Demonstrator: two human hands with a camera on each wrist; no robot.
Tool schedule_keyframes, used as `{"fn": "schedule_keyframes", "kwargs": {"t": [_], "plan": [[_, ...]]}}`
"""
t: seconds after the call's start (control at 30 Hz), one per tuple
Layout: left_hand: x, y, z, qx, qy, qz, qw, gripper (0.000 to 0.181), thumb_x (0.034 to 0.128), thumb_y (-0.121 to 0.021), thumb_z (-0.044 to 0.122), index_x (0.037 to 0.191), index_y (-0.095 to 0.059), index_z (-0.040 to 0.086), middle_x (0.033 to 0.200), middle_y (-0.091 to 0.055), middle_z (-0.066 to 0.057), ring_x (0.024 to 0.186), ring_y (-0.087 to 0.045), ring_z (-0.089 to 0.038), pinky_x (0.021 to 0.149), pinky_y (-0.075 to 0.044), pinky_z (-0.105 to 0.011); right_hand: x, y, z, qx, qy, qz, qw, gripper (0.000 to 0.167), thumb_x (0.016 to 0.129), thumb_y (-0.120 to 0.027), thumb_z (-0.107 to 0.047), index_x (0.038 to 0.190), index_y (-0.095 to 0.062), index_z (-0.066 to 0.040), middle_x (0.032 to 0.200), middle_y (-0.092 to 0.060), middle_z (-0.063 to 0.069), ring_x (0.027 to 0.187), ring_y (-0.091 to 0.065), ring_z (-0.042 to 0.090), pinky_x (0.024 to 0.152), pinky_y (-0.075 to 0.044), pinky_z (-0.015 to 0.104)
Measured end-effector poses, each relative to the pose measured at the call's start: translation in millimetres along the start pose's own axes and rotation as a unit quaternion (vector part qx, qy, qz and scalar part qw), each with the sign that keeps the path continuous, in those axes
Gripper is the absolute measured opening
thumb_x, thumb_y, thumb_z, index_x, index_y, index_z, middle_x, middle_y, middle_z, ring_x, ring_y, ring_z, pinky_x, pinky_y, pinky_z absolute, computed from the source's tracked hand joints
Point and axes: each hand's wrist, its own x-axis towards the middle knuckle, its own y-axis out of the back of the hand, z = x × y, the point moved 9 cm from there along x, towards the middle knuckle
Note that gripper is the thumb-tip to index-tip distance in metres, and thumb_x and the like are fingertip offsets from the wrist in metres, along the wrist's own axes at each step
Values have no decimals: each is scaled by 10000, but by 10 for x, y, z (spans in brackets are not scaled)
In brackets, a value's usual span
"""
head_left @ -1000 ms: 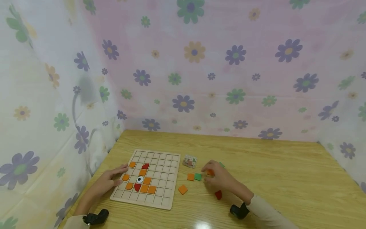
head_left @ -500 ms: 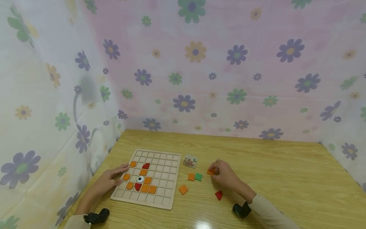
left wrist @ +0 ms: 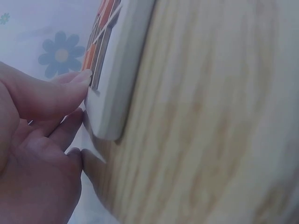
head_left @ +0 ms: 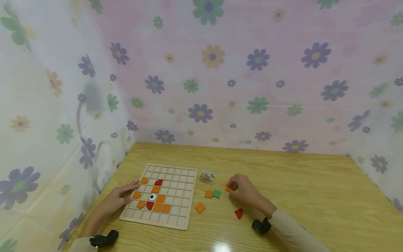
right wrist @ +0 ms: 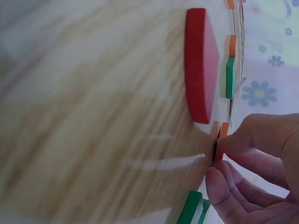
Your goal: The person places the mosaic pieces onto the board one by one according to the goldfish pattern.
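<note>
My left hand (head_left: 114,200) rests at the left edge of a wooden grid board (head_left: 179,189), fingers fairly straight. In the left wrist view its thumb (left wrist: 51,95) touches the board's rim. On the board lie orange squares (head_left: 160,198), orange rounded pieces (head_left: 136,195), two red pieces (head_left: 158,182) and a white eye piece (head_left: 152,197). Right of the board, my right hand (head_left: 247,190) pinches an orange tile (right wrist: 222,141) at the tabletop; the tile's far side is hidden by fingers. Green pieces (right wrist: 190,208) lie close by in the right wrist view.
Between board and right hand lie an orange square (head_left: 209,194), a green square (head_left: 216,193) and a turned orange square (head_left: 199,208). A red quarter piece (head_left: 238,213) lies nearer me. A small patterned card (head_left: 207,176) sits beside the board. Flowered cloth walls surround the table.
My right hand has shifted slightly right, and its spread fingers have drawn together on the orange tile. A green piece seen beyond that hand is now hidden in the head view. My left hand stays put.
</note>
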Motion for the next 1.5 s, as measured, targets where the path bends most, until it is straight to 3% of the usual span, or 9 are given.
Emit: {"fn": "schedule_keyframes", "kwargs": {"t": [0.23, 0.4, 0.6, 0.83, 1.17, 1.5], "plan": [[-10, 8, 34, -116, -36, -21, 9999, 496, 872, -624, 75, 1353, -518, 15, 1475, -361, -153, 1375, -177, -416, 913, -209, -28, 15, -13, -3, 84, -81, -64, 9999, 188, 689, -651, 69, 837, -710, -31, 791, -593, 25, 672, -516, 123, 588, -451, 246], [-5, 1, 28, -98, -49, -62, 9999, 490, 883, -620, 91, 1357, -516, 23, 1481, -352, -148, 1377, -176, -410, 918, -221, -38, 21, -45, -92, 427, 39, -158, 9990, 171, 720, -674, 54, 864, -714, -29, 836, -608, 44, 708, -557, 158, 611, -477, 259], [3, -19, -28, -70, 157, -35, 9998, 491, 881, -620, 93, 1361, -522, 53, 1490, -352, -103, 1386, -179, -374, 921, -188, -27, 24, -130, -263, 713, 313, -253, 9966, 180, 733, -663, 62, 891, -717, -5, 864, -625, 73, 707, -583, 172, 587, -490, 246], [-10, -72, 7, -130, -67, -259, 9996, 513, 916, -578, 104, 1406, -449, 20, 1512, -281, -158, 1380, -134, -411, 926, -189, -26, 72, -198, -502, 607, 602, -300, 9959, 172, 743, -657, 54, 889, -708, -22, 853, -628, 57, 678, -599, 122, 580, -494, 215], [16, -34, 44, 207, -66, -256, 9994, 521, 906, -582, 75, 1406, -447, 16, 1504, -300, -167, 1379, -161, -423, 929, -178, -32, 185, -373, -815, 745, 831, -430, 9928, 182, 744, -658, 53, 906, -724, 2, 882, -643, 133, 662, -610, 97, 571, -488, 202], [24, -34, 39, 241, -43, -314, 9992, 522, 898, -582, 41, 1401, -450, 9, 1503, -309, -160, 1391, -154, -409, 919, -152, -17, 309, -565, -1120, 719, 988, -501, 9912, 160, 735, -696, 22, 883, -726, -31, 777, -637, 44, 680, -568, 122, 625, -470, 220]]}}
